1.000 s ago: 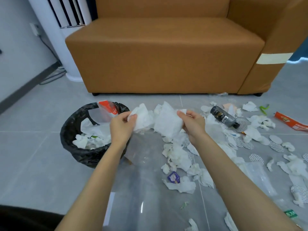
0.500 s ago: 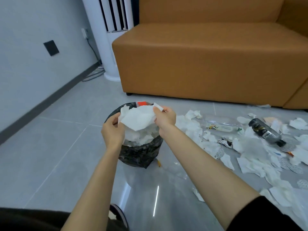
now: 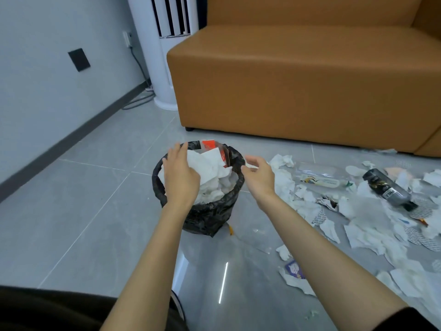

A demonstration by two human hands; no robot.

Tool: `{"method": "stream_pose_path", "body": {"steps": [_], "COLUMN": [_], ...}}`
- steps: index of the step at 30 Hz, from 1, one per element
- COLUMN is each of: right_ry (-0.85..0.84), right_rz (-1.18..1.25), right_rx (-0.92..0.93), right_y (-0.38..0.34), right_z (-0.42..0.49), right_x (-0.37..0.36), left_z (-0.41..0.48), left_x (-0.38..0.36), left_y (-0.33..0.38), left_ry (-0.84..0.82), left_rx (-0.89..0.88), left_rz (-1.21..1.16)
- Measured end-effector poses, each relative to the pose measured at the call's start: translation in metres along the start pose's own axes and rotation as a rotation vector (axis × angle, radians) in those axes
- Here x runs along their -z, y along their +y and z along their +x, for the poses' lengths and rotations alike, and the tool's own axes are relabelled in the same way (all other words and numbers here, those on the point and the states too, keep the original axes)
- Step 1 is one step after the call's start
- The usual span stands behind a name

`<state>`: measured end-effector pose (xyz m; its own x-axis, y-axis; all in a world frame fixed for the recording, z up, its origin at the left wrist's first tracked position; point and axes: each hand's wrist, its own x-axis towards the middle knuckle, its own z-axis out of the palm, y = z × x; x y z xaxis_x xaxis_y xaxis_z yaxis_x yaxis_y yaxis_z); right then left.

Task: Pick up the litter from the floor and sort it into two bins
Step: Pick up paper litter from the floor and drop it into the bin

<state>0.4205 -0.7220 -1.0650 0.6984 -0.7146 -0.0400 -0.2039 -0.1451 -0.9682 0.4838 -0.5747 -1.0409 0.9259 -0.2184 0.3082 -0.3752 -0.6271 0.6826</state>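
1. I am no longer gripping the white tissue wad [image 3: 210, 167]: it is now lying on top of the paper in the black-lined bin [image 3: 210, 213], where half a second ago I was holding it above the rim
2. My left hand [image 3: 181, 177] is now spreading its fingers over the bin's left side
3. My right hand [image 3: 259, 177] is now hanging open just right of the rim, clear of the tissue

Grey tiled floor [image 3: 71, 211]; tan sofa [image 3: 298, 80] ahead; pale wall [image 3: 35, 91] left with dark skirting; white tower fan [image 3: 171, 56] between
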Motion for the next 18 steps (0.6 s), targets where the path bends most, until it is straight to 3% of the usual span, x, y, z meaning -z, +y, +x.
{"method": "stream_pose_path", "body": {"steps": [13,18], "right_ry": [0.075,-0.043], "right_rz": [-0.082,-0.285], "right_rx": [-0.337,-0.473], "right_y": [0.093,0.132], "right_z": [-0.015,-0.042], "right_x": [0.109,0.148], "left_z": [-0.064,-0.095], "left_x": [-0.085,-0.119], "left_y": [0.052,0.045], "left_ry": [-0.409,-0.611], "left_rx": [-0.256,-0.232], "left_rz": [-0.051,0.049]}}
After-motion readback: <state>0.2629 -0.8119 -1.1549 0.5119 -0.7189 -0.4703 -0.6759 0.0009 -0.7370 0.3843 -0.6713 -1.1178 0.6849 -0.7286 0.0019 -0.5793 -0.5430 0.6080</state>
